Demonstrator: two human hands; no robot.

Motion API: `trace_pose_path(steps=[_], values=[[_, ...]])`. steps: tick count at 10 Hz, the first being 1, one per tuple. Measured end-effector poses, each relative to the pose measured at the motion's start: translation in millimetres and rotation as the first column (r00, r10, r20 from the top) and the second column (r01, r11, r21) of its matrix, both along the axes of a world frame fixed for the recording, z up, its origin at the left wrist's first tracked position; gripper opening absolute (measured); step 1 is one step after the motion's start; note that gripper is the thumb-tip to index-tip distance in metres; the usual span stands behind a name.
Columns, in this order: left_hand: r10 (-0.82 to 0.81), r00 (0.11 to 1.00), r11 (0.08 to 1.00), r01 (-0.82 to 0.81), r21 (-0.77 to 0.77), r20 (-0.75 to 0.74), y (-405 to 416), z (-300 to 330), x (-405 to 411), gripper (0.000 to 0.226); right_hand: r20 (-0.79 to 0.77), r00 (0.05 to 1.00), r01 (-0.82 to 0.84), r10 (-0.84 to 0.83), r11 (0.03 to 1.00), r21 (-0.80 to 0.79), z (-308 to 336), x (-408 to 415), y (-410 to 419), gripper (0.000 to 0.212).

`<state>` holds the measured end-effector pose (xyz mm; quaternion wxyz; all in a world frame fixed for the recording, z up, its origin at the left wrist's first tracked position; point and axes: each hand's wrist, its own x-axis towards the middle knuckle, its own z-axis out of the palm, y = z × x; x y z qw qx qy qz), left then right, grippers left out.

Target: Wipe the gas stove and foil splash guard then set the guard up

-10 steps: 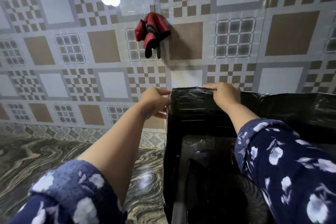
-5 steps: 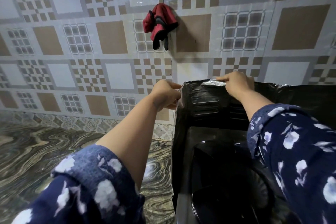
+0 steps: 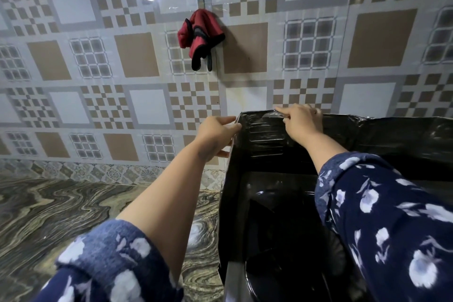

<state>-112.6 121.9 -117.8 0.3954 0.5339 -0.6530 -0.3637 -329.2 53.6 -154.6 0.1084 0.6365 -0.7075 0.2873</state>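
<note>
foil splash guard [image 3: 392,140] upright | left hand [image 3: 215,135], right hand [image 3: 302,121] pinching its top edge

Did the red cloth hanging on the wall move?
No. The red cloth hangs on the same brown square wall tile; only the camera shifted.

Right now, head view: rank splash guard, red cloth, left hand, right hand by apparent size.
1. splash guard, by far the largest, partly cut off at the frame edge.
2. left hand and right hand: look alike, not ranked.
3. red cloth on the wall: looks close to a hand, but it is farther away, so unsure.
</note>
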Motion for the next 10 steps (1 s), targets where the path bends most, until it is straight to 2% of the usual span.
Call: trace_pose_path(steps=[1,5,8,9,10], values=[[0.058,0.996,0.996,-0.053,-0.071,0.066,-1.3,-0.5,5.8,0.045,0.003,1.000,-0.009,0.009,1.000,0.008,0.2,6.3,-1.6,0.047],[0.037,0.981,0.998,-0.026,-0.061,0.191,-4.7,5.8,24.9,0.040,0.003,0.996,-0.089,0.089,0.995,-0.035,2.7,23.5,-6.6,0.047],[0.053,0.937,0.996,-0.026,-0.081,0.345,-1.4,15.1,25.9,0.046,-0.039,0.993,-0.111,0.111,0.994,0.025,12.0,36.8,20.2,0.049],[0.092,0.901,0.990,-0.037,-0.137,0.424,12.0,22.4,26.8,0.049,-0.042,0.991,-0.123,0.125,0.991,0.048,11.8,43.1,45.8,0.049],[0.126,0.894,0.963,-0.005,-0.271,0.431,33.6,27.6,23.2,0.044,-0.029,0.988,-0.149,0.155,0.979,0.137,9.0,53.4,75.7,0.046]])
